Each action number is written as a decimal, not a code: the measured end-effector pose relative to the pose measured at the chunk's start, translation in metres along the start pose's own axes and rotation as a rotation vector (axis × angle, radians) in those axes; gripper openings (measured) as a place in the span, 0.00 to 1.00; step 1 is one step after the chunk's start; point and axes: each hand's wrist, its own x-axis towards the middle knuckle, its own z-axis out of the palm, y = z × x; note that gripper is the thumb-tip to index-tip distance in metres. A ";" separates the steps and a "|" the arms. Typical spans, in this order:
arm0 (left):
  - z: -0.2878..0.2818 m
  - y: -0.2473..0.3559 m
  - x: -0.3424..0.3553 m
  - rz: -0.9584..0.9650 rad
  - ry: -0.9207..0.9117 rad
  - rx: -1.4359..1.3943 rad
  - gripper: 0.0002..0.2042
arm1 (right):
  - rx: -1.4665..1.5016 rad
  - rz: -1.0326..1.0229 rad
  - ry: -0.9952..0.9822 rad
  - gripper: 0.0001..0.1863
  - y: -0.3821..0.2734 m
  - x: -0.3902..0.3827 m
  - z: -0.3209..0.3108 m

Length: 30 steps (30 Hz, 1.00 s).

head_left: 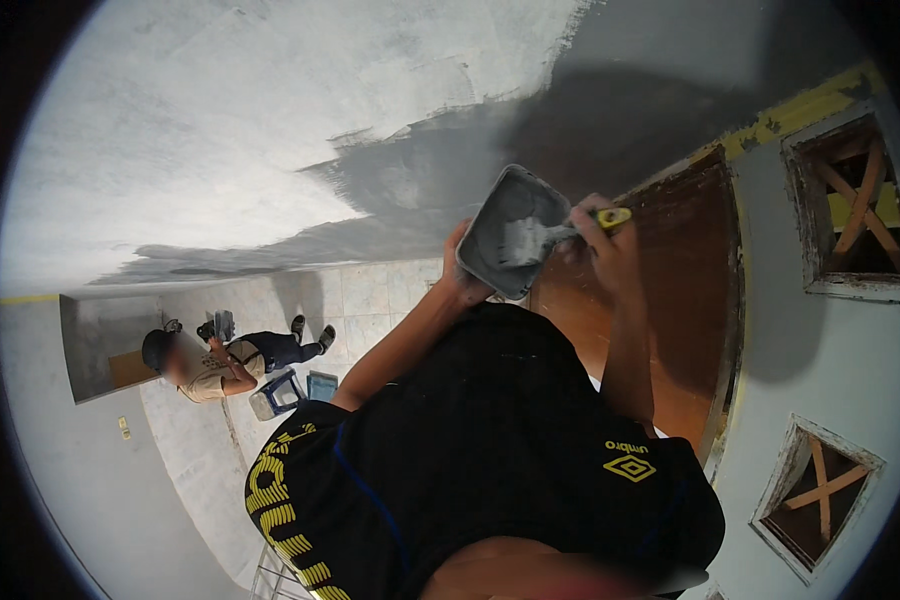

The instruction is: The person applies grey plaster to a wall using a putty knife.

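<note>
Left hand (462, 272): fingers grasping the grey tub (518, 195) at its side, tub tilted, in front of the chest. Right hand (607, 245): fingers closed round the brush (538, 238), handle end poking out past them; bristles over the tub's inside, motion-blurred, contact unclear. Beyond the tub, a pale surface (270, 110) partly coated dark grey, edge ragged. Brown panel (660, 290) on the right side. Far left, another person (235, 367) near a blue stool (286, 392).
</note>
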 end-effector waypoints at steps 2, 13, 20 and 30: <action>0.016 -0.002 0.000 0.007 0.075 0.026 0.31 | 0.053 -0.063 -0.053 0.09 0.007 0.004 0.007; 0.025 0.003 -0.001 0.055 0.112 0.104 0.32 | 0.151 -0.139 0.100 0.09 0.007 0.000 -0.003; 0.016 0.010 0.000 0.046 -0.074 0.003 0.34 | 0.215 -0.146 0.114 0.08 0.009 -0.002 -0.012; 0.026 0.011 0.001 0.101 0.003 0.087 0.33 | 0.177 -0.176 0.230 0.09 0.023 -0.007 -0.014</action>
